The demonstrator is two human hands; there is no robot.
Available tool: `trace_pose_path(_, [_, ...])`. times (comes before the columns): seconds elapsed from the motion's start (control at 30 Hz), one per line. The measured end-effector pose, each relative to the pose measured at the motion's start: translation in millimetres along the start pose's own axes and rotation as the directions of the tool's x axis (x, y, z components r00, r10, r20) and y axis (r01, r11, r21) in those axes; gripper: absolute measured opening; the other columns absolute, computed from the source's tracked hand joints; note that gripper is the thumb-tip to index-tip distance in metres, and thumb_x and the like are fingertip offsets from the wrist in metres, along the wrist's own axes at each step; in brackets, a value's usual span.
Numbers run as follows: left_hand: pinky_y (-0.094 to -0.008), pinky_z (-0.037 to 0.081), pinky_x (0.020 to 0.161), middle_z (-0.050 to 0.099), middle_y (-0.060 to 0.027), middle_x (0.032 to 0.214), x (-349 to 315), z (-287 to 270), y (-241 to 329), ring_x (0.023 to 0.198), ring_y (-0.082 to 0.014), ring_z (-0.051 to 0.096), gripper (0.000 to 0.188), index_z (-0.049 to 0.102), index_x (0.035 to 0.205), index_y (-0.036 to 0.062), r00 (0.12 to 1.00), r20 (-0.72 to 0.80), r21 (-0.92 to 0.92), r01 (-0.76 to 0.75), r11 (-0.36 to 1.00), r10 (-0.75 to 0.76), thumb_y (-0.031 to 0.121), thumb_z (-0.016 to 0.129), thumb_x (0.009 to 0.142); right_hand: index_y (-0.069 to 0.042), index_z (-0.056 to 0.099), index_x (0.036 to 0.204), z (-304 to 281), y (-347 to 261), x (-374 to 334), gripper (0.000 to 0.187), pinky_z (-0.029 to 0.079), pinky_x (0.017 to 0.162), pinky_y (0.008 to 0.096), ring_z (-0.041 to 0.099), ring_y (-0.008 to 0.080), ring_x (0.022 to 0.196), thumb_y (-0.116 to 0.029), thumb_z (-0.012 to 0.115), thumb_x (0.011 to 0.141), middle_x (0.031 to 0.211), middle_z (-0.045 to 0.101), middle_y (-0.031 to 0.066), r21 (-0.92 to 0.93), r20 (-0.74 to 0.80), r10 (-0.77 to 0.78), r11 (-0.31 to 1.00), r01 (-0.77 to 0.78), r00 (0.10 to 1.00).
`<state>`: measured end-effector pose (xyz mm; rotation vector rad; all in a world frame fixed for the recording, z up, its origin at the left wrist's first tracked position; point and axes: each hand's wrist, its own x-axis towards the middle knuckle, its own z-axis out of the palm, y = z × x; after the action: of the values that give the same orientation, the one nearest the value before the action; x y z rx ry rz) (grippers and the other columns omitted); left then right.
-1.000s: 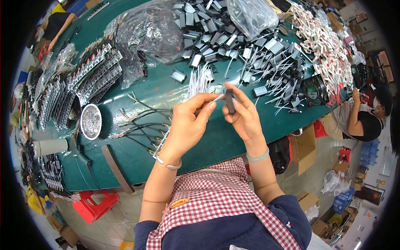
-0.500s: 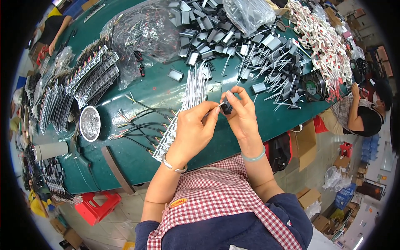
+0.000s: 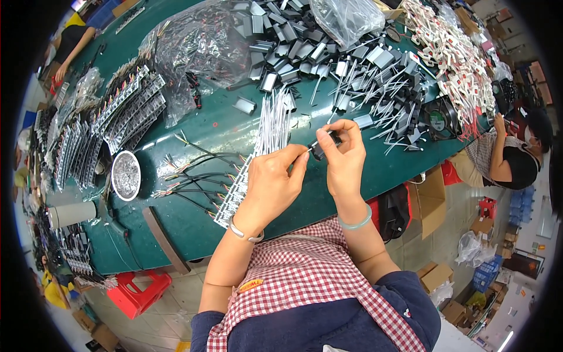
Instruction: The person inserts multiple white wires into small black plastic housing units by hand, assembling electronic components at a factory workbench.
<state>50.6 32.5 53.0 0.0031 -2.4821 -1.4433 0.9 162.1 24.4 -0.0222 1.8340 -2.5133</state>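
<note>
My left hand (image 3: 271, 183) is closed in a pinch between thumb and forefinger on the thin end of a white cable tie (image 3: 309, 149). Fingers and thumb of my right hand (image 3: 346, 161) close round a small black heat sink (image 3: 318, 152), just above the table. The tie meets the heat sink between my hands; whether it passes through is hidden. Just beyond my left hand lies a bundle of white cable ties (image 3: 274, 120). A strip of circuit boards (image 3: 229, 204) with dark wires (image 3: 202, 177) runs beneath my left wrist.
Loose heat sinks (image 3: 287, 50), many with ties, are heaped at the far side beside plastic bags (image 3: 202, 50). White wired parts (image 3: 451, 64) and a black fan (image 3: 441, 119) are at right. A white bowl (image 3: 126, 175) and board stacks (image 3: 126, 108) stand left. Another person (image 3: 516, 149) sits at right.
My right hand has shifted slightly right and turned, tilting the heat sink and drawing it a little away from my left fingers. My left hand has barely moved.
</note>
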Motion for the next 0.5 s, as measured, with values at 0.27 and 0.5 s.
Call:
trace_pose_path(0.27, [-0.0211, 0.042, 0.042, 0.065, -0.0045, 0.066, 8.6, -8.1, -4.3, 0.050, -0.0069, 0.055, 0.026, 0.061, 0.103, -0.0056, 0.841, 0.361, -0.361, 0.524, 0.771, -0.402, 0.016, 0.066, 0.089, -0.001, 0.056, 0.106, -7.3, -7.2, -0.5, 0.022, 0.048, 0.078, 0.0246, 0.056, 0.0114, 0.095, -0.009, 0.066, 0.088, 0.105, 0.059, 0.0086, -0.113, 0.205, -0.045, 0.991, 0.069, 0.978])
trace_pose_path(0.5, [-0.0203, 0.044, 0.042, 0.065, -0.0062, 0.071, 9.0, -2.9, -10.2, 0.050, -0.0076, 0.057, 0.022, 0.059, 0.093, -0.0066, 0.839, 0.342, -0.404, 0.538, 0.740, -0.423, 0.014, 0.067, 0.088, -0.001, 0.067, 0.089, -18.2, -1.5, -1.5, 0.013, 0.043, 0.097, 0.0370, 0.048, 0.0289, 0.122, -0.007, 0.072, 0.080, 0.135, 0.046, 0.0146, -0.441, 0.225, -0.203, 0.851, 0.285, 0.953])
